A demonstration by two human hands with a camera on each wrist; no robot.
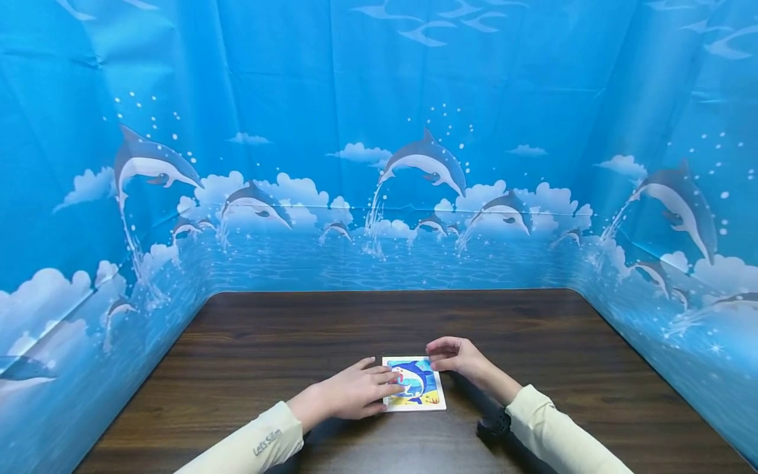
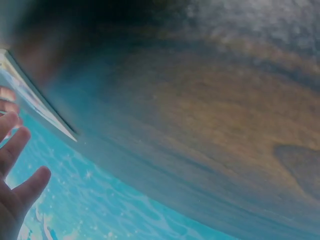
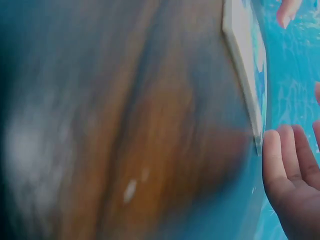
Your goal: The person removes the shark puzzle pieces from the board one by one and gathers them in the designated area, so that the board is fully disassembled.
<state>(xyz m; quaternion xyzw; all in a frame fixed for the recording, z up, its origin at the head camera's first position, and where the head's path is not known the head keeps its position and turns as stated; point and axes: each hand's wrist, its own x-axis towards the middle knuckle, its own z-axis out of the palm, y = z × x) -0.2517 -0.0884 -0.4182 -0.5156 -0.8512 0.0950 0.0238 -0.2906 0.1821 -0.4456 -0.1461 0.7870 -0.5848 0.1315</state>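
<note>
Pale sleeves (image 1: 568,431) reach in from the near edge, the left one printed with dark lettering (image 1: 268,442), and a black object (image 1: 493,426) sits beneath the right one near the cuff. Between the two hands, a square board (image 1: 425,390) lies flat on the dark wood-grain surface (image 1: 284,329), near the middle of its closer half. Its white border frames a blue dolphin picture, with yellow in the corner nearest the right sleeve. The left hand (image 1: 355,390) comes over the board's left edge, palm down, its fingers (image 1: 387,377) loosely spread and fairly straight, the tips covering part of the dolphin; how firmly they press, I cannot tell. The right hand (image 1: 458,357) is at the far right corner, its fingers (image 1: 443,343) gently bent and not closed round anything, with the thumb side toward the border. From the right wrist, those fingers look extended, one tip just beside the board's corner; whether it touches is unclear. From the left wrist, the board shows nearly edge-on, with the left fingers apart from one another next to it. Around the surface hangs a blue curtain (image 1: 284,79) printed with leaping dolphins (image 1: 423,158), white clouds (image 1: 299,191) and rippling water.
</note>
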